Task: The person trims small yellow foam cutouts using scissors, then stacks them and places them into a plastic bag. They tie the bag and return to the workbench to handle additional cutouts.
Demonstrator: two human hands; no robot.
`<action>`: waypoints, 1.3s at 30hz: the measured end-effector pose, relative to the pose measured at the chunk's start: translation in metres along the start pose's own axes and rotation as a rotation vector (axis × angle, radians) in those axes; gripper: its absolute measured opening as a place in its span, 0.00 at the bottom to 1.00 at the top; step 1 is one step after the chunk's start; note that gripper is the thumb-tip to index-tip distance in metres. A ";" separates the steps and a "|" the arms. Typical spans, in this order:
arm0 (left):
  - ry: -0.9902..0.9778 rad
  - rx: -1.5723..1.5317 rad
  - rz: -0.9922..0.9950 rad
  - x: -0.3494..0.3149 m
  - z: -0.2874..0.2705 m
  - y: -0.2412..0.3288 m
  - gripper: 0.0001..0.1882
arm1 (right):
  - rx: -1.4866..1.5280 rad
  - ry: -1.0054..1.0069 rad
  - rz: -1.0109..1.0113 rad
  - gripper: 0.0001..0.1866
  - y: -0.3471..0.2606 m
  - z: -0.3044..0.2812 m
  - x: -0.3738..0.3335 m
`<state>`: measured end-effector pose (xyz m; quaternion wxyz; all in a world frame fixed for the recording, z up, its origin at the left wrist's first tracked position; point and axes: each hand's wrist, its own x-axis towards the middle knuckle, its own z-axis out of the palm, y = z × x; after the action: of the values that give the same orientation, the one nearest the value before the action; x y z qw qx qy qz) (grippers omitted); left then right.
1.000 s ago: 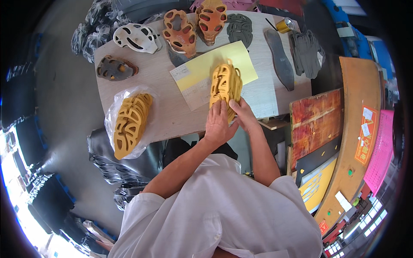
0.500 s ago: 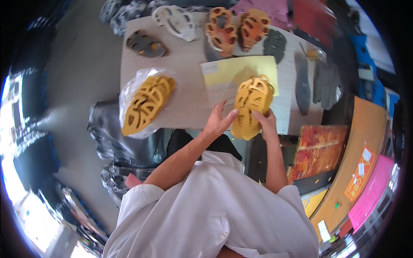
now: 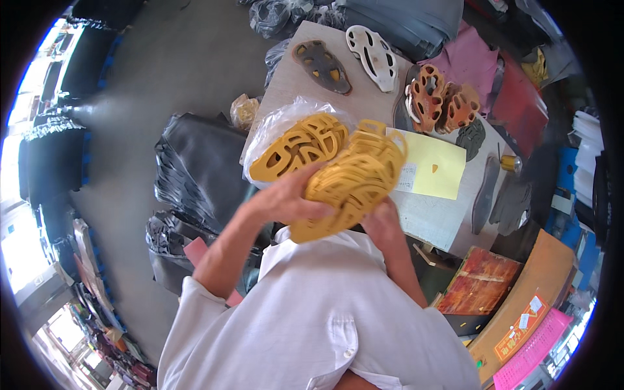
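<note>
I hold a thick stack of yellow cut-out shoe uppers, raised off the table and tilted. My left hand is closed round the stack's left side, its thumb across the lower part. At the lower right edge my right hand grips it too, its fingers partly hidden behind the pieces. Just left of the stack, similar yellow uppers lie in an opened clear plastic bag on the table.
On the table lie a yellow sheet, a white upper, a dark upper, brown uppers and a dark sole shape. Black sheet material is heaped at the left. A reddish board stands at the lower right.
The stack has come up off the yellow sheet and moved left toward the bagged uppers. My left hand, open beside it before, now grips it. The view has turned.
</note>
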<state>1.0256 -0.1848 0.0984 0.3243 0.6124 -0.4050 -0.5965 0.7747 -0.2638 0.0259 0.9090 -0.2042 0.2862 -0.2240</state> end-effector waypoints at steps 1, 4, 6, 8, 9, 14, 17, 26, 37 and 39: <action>0.012 0.041 -0.055 -0.004 -0.022 -0.003 0.47 | -0.102 0.060 0.056 0.40 0.007 0.014 0.016; -0.011 -0.009 -0.101 -0.004 -0.074 -0.014 0.45 | -0.171 0.079 0.070 0.34 0.019 0.046 0.044; -0.048 -0.045 -0.116 0.001 -0.100 -0.022 0.41 | -0.176 0.033 0.050 0.29 0.026 0.057 0.057; -0.100 0.033 -0.131 0.016 -0.117 -0.031 0.40 | -0.257 0.164 0.197 0.27 0.034 0.060 0.070; -0.114 0.086 -0.150 0.023 -0.120 -0.037 0.40 | -0.298 0.242 0.281 0.26 0.036 0.060 0.076; 0.014 0.520 -0.056 0.042 -0.117 -0.073 0.50 | -0.725 0.303 0.533 0.32 0.026 0.054 0.091; 0.033 0.445 0.082 0.037 -0.117 -0.083 0.51 | -0.952 0.361 0.510 0.38 -0.004 0.045 0.089; 0.212 0.035 0.143 0.034 -0.134 -0.090 0.42 | -0.859 0.541 0.156 0.36 -0.033 0.014 0.116; 0.533 0.031 -0.355 0.024 -0.140 -0.201 0.21 | -1.614 0.048 0.298 0.18 -0.056 -0.050 0.268; 0.827 0.010 -0.298 0.024 -0.128 -0.197 0.19 | -1.388 0.157 0.024 0.13 -0.062 -0.038 0.262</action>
<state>1.1731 -0.1263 -0.0760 0.3666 0.8530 -0.1510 -0.3394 0.9264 -0.4611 -0.0844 0.5472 -0.7178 0.4304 0.0067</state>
